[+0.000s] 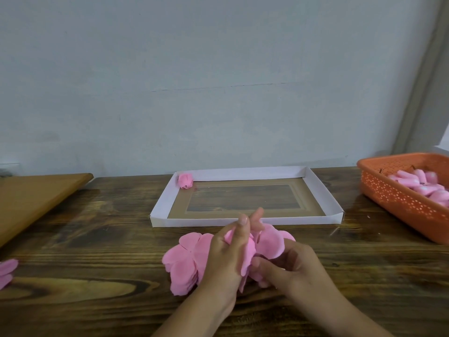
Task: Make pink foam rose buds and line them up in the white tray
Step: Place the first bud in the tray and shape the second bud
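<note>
No writing, label, brand, number or sign can be read anywhere in this view. The white tray (162, 203), the orange basket (398, 203) and the wall (218, 69) carry no print that shows.

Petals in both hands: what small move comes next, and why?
Probably keep wrapping: the left hand and right hand both grip loose pink petals, not yet a closed bud. Only one bud sits in the white tray.
</note>
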The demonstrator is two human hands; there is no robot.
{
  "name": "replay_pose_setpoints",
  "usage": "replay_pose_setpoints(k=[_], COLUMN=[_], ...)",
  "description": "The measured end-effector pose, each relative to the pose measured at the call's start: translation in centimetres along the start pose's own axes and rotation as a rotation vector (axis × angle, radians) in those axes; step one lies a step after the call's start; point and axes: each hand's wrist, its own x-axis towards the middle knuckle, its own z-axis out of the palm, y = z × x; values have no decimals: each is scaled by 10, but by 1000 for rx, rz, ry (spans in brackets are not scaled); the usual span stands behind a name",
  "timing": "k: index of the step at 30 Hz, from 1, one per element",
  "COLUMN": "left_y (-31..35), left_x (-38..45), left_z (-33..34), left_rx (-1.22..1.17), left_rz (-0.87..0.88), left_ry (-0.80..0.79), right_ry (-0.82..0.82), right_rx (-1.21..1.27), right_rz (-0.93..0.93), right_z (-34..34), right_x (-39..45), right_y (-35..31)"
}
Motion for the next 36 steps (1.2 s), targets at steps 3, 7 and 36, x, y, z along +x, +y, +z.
replay_pose_setpoints(k=[3, 7, 36], left_y=[3, 3, -11], left_x=[-4, -5, 5], left_z=[3, 5, 1], left_rx=[-46, -91, -50], left_rz=[-13, -59, -19], left_ry=[-31, -43, -43], right_ry=[-5, -23, 157], right_rx=[-11, -13, -191], right_rz=[14, -19, -93], right_z=[2, 4, 2], right_x=[0, -3, -1], right_y=[1, 1, 16])
